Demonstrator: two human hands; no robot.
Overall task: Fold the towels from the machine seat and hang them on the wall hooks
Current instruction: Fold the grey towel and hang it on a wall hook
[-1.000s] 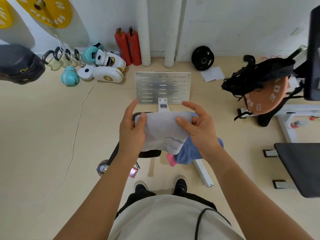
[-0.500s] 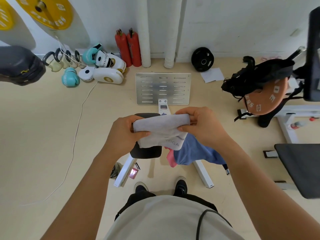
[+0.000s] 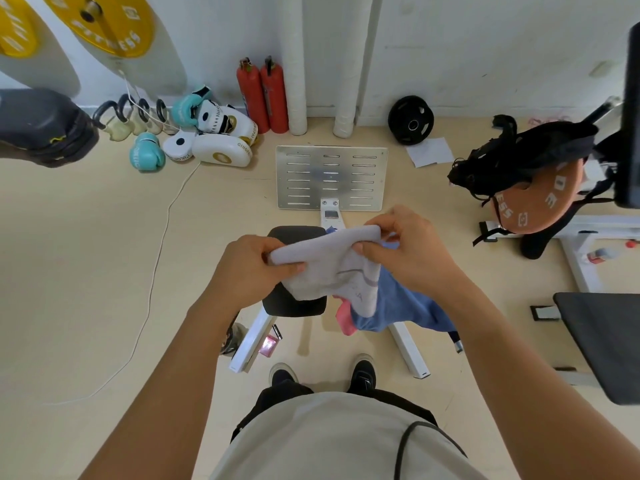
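A light grey towel (image 3: 332, 268), folded into a narrow band, hangs between my hands above the black machine seat (image 3: 294, 303). My left hand (image 3: 249, 268) grips its left end with curled fingers. My right hand (image 3: 408, 251) pinches the right end near the upper fold. One printed corner of the grey towel droops down to the right. Under it, a blue towel (image 3: 398, 306) and a pink towel (image 3: 344, 318) lie draped over the seat's right side. No wall hooks show in the head view.
The machine's metal footplate (image 3: 330, 178) lies ahead on the floor. Boxing gloves (image 3: 207, 136) and two red extinguishers (image 3: 263, 95) stand by the wall. A weight plate with a black bag (image 3: 533, 188) sits right, and a black bench pad (image 3: 602, 341) is at the right edge.
The grey towel went from a wide flat piece to a narrower folded band. Both hands curled around its ends and rose slightly; one corner now droops.
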